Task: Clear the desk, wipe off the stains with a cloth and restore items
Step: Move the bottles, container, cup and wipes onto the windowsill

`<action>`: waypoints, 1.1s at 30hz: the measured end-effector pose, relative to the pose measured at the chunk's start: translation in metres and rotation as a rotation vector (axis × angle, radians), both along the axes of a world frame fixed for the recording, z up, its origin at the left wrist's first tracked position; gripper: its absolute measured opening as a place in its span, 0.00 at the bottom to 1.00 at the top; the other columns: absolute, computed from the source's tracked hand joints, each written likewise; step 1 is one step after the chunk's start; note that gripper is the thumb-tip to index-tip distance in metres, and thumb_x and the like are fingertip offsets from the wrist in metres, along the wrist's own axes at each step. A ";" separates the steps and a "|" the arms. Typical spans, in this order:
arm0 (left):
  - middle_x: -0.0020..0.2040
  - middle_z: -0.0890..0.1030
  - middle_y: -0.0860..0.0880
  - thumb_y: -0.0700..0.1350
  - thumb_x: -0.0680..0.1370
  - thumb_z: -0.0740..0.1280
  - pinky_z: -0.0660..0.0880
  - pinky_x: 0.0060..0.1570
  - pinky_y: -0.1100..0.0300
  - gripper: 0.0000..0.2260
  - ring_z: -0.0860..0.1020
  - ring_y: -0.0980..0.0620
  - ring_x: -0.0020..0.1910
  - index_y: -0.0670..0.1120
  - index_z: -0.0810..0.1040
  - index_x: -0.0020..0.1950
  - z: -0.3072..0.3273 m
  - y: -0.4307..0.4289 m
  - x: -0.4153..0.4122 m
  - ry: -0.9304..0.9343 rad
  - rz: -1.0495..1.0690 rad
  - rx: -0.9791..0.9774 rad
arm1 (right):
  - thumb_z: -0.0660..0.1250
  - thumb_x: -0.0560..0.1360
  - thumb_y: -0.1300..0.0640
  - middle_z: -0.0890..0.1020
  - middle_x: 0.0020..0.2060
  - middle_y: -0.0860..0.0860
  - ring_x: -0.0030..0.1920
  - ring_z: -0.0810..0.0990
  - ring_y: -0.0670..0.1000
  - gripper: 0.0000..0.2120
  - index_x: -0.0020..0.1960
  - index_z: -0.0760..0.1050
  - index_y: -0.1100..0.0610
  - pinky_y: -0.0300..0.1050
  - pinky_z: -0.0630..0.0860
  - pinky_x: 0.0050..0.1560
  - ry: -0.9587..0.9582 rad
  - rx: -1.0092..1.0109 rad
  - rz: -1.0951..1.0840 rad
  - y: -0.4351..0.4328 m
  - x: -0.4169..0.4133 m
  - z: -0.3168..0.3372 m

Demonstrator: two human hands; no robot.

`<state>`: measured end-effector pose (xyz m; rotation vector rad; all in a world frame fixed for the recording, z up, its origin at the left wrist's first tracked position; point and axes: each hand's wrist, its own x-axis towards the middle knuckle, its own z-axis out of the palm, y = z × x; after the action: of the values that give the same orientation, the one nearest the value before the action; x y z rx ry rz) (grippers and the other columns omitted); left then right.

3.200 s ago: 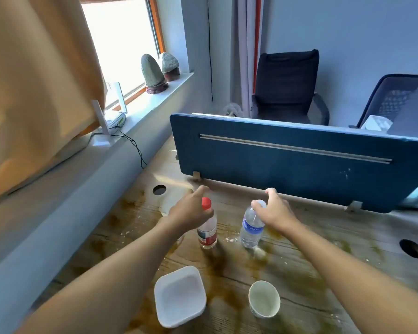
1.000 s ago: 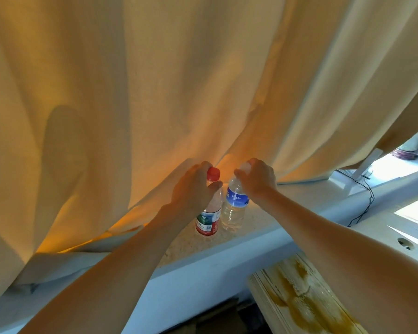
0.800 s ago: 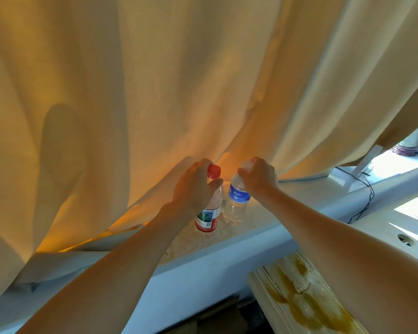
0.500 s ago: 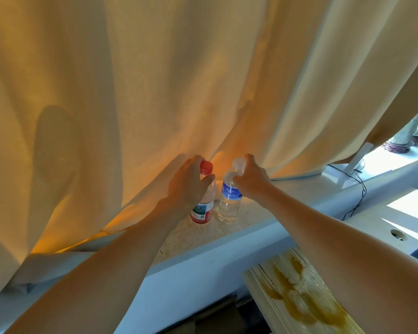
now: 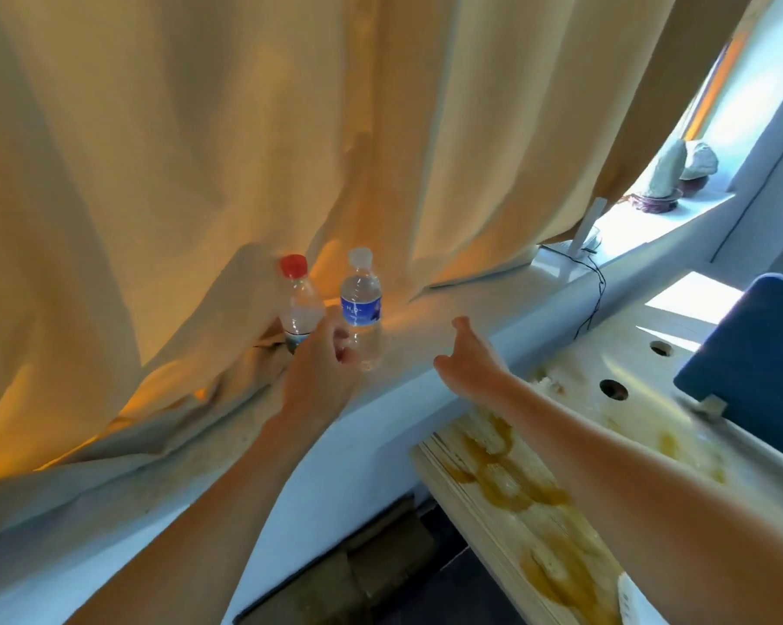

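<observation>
Two are standing upright near the front edge of the sill (image 5: 470, 304), curtain (image 5: 200, 173) just behind: red bottle (image 5: 300, 304) and blue bottle (image 5: 360, 304) (parked, I judge, to free the stained desk (image 5: 516, 489) for wiping). Left hand (image 5: 322, 376) is hovering before them, loosely curled, empty; right hand (image 5: 470, 367) is hanging open, empty.

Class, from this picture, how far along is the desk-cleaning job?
Done: the red-capped bottle and blue-labelled bottle stand on the windowsill, off the desk. In hand: nothing; the left hand and right hand hover empty near them. Left: brown stains mark the desk; no cloth in sight.
</observation>
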<state>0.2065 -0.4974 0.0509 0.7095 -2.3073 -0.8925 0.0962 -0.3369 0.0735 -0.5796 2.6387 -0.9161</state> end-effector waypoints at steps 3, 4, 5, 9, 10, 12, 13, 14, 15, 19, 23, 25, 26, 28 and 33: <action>0.38 0.78 0.51 0.41 0.77 0.64 0.76 0.40 0.53 0.04 0.77 0.49 0.38 0.49 0.76 0.49 -0.038 0.061 -0.012 -0.169 -0.195 0.044 | 0.61 0.77 0.59 0.76 0.60 0.58 0.56 0.78 0.59 0.29 0.76 0.55 0.54 0.55 0.78 0.53 -0.020 0.059 -0.034 0.049 0.006 -0.020; 0.39 0.78 0.51 0.41 0.78 0.64 0.76 0.40 0.54 0.04 0.77 0.49 0.38 0.49 0.76 0.48 -0.049 0.084 -0.016 -0.235 -0.261 0.048 | 0.61 0.77 0.57 0.76 0.62 0.57 0.57 0.78 0.59 0.28 0.75 0.57 0.53 0.55 0.77 0.55 -0.019 0.079 -0.054 0.069 0.008 -0.028; 0.40 0.79 0.50 0.41 0.78 0.63 0.75 0.40 0.54 0.04 0.77 0.49 0.39 0.49 0.76 0.48 -0.061 0.106 -0.021 -0.293 -0.331 0.046 | 0.61 0.77 0.56 0.76 0.62 0.56 0.57 0.78 0.58 0.26 0.74 0.59 0.52 0.55 0.77 0.55 -0.018 0.102 -0.079 0.089 0.009 -0.037; 0.46 0.82 0.50 0.46 0.80 0.64 0.80 0.47 0.52 0.06 0.80 0.52 0.44 0.49 0.80 0.53 -0.100 0.199 -0.035 -0.475 -0.598 0.015 | 0.60 0.79 0.57 0.72 0.66 0.55 0.58 0.75 0.56 0.23 0.73 0.61 0.53 0.51 0.75 0.55 -0.071 0.155 -0.161 0.180 0.024 -0.073; 0.47 0.82 0.51 0.47 0.80 0.64 0.81 0.47 0.52 0.06 0.80 0.53 0.45 0.50 0.79 0.54 -0.109 0.223 -0.038 -0.505 -0.646 0.013 | 0.60 0.79 0.58 0.72 0.67 0.56 0.58 0.75 0.55 0.23 0.73 0.62 0.53 0.50 0.74 0.55 -0.093 0.146 -0.194 0.206 0.029 -0.080; 0.47 0.82 0.54 0.48 0.80 0.65 0.81 0.47 0.53 0.05 0.80 0.56 0.45 0.52 0.79 0.54 -0.121 0.265 -0.039 -0.547 -0.721 0.029 | 0.60 0.79 0.58 0.71 0.68 0.57 0.61 0.74 0.56 0.22 0.73 0.63 0.55 0.51 0.74 0.59 -0.112 0.159 -0.271 0.254 0.039 -0.096; 0.47 0.82 0.54 0.48 0.80 0.65 0.82 0.47 0.54 0.05 0.80 0.56 0.45 0.52 0.79 0.54 -0.128 0.290 -0.040 -0.566 -0.767 0.027 | 0.60 0.79 0.57 0.71 0.67 0.57 0.62 0.74 0.57 0.21 0.71 0.64 0.56 0.52 0.74 0.60 -0.118 0.187 -0.319 0.281 0.045 -0.104; 0.48 0.82 0.53 0.48 0.80 0.66 0.82 0.47 0.53 0.06 0.80 0.55 0.45 0.51 0.79 0.55 -0.133 0.308 -0.040 -0.583 -0.799 0.019 | 0.60 0.79 0.56 0.72 0.66 0.57 0.60 0.75 0.58 0.19 0.69 0.66 0.57 0.52 0.74 0.59 -0.125 0.220 -0.353 0.302 0.050 -0.111; 0.50 0.81 0.52 0.48 0.80 0.67 0.82 0.47 0.53 0.07 0.80 0.54 0.46 0.50 0.79 0.56 -0.138 0.328 -0.039 -0.601 -0.828 0.007 | 0.60 0.79 0.55 0.72 0.63 0.56 0.57 0.75 0.57 0.15 0.66 0.69 0.56 0.51 0.75 0.56 -0.138 0.253 -0.385 0.324 0.057 -0.118; 0.62 0.77 0.50 0.54 0.78 0.68 0.72 0.62 0.48 0.15 0.75 0.48 0.59 0.52 0.76 0.63 -0.156 0.392 -0.036 -0.691 -0.964 -0.309 | 0.58 0.80 0.57 0.70 0.56 0.53 0.46 0.74 0.55 0.04 0.54 0.70 0.55 0.49 0.73 0.46 -0.183 0.386 -0.440 0.396 0.092 -0.139; 0.66 0.74 0.47 0.52 0.80 0.65 0.63 0.65 0.44 0.18 0.70 0.43 0.65 0.50 0.71 0.68 -0.169 0.426 -0.037 -0.859 -1.061 -0.604 | 0.57 0.78 0.59 0.65 0.59 0.54 0.50 0.75 0.58 0.05 0.54 0.68 0.55 0.56 0.77 0.50 -0.206 0.419 -0.495 0.438 0.115 -0.152; 0.63 0.75 0.46 0.48 0.80 0.64 0.63 0.64 0.44 0.15 0.71 0.42 0.63 0.49 0.71 0.67 -0.174 0.435 -0.037 -0.900 -1.016 -0.597 | 0.57 0.79 0.60 0.63 0.63 0.56 0.53 0.76 0.60 0.08 0.57 0.68 0.57 0.53 0.75 0.48 -0.212 0.422 -0.510 0.448 0.118 -0.155; 0.62 0.76 0.47 0.45 0.80 0.64 0.62 0.64 0.44 0.13 0.72 0.43 0.61 0.49 0.73 0.64 -0.176 0.437 -0.037 -0.896 -0.988 -0.584 | 0.57 0.79 0.60 0.63 0.64 0.57 0.52 0.76 0.60 0.09 0.58 0.68 0.58 0.52 0.74 0.47 -0.230 0.420 -0.519 0.452 0.118 -0.157; 0.57 0.79 0.47 0.40 0.79 0.62 0.61 0.64 0.45 0.08 0.74 0.44 0.55 0.48 0.74 0.57 -0.177 0.441 -0.035 -0.875 -0.943 -0.577 | 0.57 0.79 0.60 0.64 0.65 0.59 0.50 0.76 0.60 0.10 0.59 0.68 0.59 0.52 0.73 0.47 -0.283 0.405 -0.514 0.459 0.117 -0.160; 0.50 0.79 0.49 0.36 0.77 0.60 0.62 0.66 0.46 0.08 0.75 0.45 0.48 0.49 0.69 0.48 -0.171 0.439 -0.033 -0.872 -0.925 -0.631 | 0.56 0.78 0.62 0.72 0.55 0.58 0.44 0.74 0.58 0.05 0.45 0.69 0.60 0.49 0.74 0.45 -0.342 0.397 -0.465 0.468 0.115 -0.169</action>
<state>0.1731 -0.0579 -0.1201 -0.4068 -3.5135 -0.0582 0.2111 0.1306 -0.0957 0.2742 2.5608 -0.5070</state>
